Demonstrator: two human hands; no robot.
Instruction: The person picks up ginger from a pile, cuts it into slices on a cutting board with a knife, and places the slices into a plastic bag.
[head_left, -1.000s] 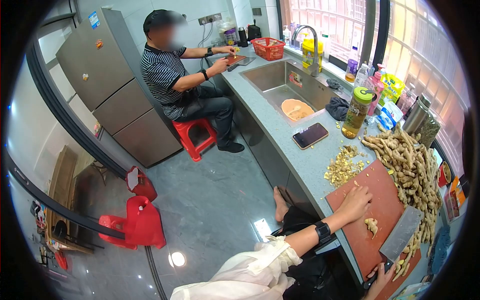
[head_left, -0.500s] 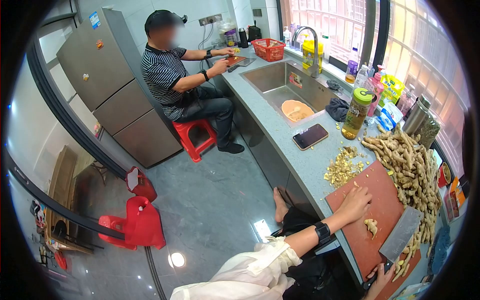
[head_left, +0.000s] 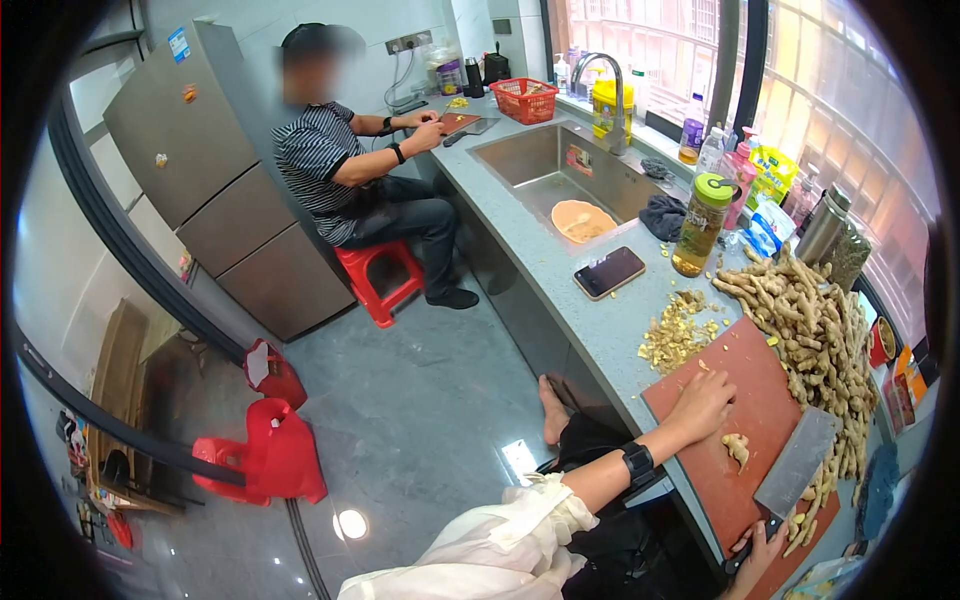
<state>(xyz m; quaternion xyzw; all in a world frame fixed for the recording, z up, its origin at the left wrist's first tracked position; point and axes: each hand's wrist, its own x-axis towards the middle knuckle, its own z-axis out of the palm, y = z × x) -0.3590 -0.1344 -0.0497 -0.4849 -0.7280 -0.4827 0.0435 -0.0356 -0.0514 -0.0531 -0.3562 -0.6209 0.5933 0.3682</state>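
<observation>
My left hand (head_left: 703, 404) rests on the reddish-brown cutting board (head_left: 690, 460), fingers lying on the surface with no object visible in them. Just to its right sits a peeled piece of ginger (head_left: 736, 450). Down at the lower right, my right hand (head_left: 762, 550) wraps around the black handle of a cleaver (head_left: 797, 465), whose broad blade lies over the board's right side. Beyond the blade spreads a large heap of ginger roots (head_left: 815, 335). Chopped ginger bits (head_left: 680, 335) are scattered on the counter past the board's far edge.
A phone (head_left: 609, 273) and a green-lidded jar (head_left: 703, 225) stand beyond the chopped bits. Farther off are the sink (head_left: 530, 165) with an orange bowl (head_left: 583, 221) and a red basket (head_left: 524, 102). Another person (head_left: 330, 170) sits on a red stool (head_left: 382, 285), working at a second board.
The view has shifted slightly, so everything sits a little to the left. My hands, the cleaver and the peeled ginger keep nearly the same places. The other person's hands have come closer together.
</observation>
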